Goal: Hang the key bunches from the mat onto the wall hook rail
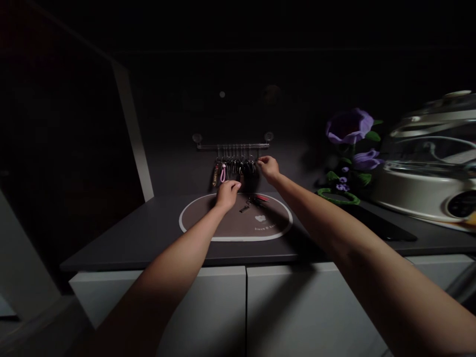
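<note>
Brown oval mat [197, 218] on the dark counter [122, 238], left hand [227, 194] over it with fingers curled (can't tell if they're gripping anything), keys [234, 167] hanging off a clear wall rail [232, 146], loose keys [250, 202] on the mat, right hand [268, 168] with fingertips bunched at the hanging bunch, grip unclear, then purple flowers [349, 126] and a white electric cooker [420, 188].
</note>
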Motion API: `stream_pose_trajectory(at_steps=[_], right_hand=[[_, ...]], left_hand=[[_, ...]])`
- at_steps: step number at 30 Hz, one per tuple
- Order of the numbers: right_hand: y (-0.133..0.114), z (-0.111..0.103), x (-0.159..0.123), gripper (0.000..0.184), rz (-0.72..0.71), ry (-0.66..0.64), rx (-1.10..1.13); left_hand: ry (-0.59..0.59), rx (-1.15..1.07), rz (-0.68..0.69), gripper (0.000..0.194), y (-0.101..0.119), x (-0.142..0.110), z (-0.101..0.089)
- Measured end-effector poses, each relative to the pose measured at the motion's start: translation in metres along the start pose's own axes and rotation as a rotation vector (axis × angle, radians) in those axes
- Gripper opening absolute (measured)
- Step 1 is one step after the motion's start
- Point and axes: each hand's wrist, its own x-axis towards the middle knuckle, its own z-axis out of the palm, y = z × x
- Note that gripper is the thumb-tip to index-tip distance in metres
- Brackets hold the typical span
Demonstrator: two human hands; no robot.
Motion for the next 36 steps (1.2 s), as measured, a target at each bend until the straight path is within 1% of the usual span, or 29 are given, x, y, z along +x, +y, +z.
stream_pose_trajectory(at_steps=[3, 6, 10, 13, 16, 18, 26, 30, 36], right_hand=[[0.001, -0.006, -0.018, 0.020, -0.002, -0.027, 0.010], [0.011, -0.010, -0.039, 0.016, -0.006, -0.098, -0.006], [0.031, -0.018, -0.064, 0.013, -0.029, -0.244, -0.139], [0.043, -0.028, -0.074, 0.012, -0.087, -0.349, -0.298], [0.048, -0.034, -0.076, 0.016, -0.148, -0.423, -0.446], [0.049, -0.034, -0.075, 0.020, -0.189, -0.462, -0.506], [0.055, -0.019, -0.069, 0.033, -0.374, -0.552, -0.649], [0.057, -0.016, -0.069, 0.029, -0.423, -0.584, -0.688], [0.053, -0.018, -0.070, 0.022, -0.442, -0.585, -0.715]], left_hand=[[-0.038, 0.019, 0.019, 0.015, -0.002, -0.002, 0.003], [-0.081, 0.058, 0.031, 0.014, -0.002, -0.004, 0.005], [-0.138, 0.098, 0.042, 0.014, -0.002, -0.007, 0.006], [-0.178, 0.116, 0.054, 0.015, -0.002, -0.009, 0.006], [-0.211, 0.139, 0.068, 0.016, -0.003, -0.009, 0.007], [-0.226, 0.153, 0.071, 0.016, -0.005, -0.009, 0.008], [-0.278, 0.210, 0.067, 0.016, -0.008, -0.009, 0.011], [-0.290, 0.222, 0.065, 0.016, -0.011, -0.009, 0.012], [-0.283, 0.215, 0.069, 0.015, -0.012, -0.009, 0.012]])
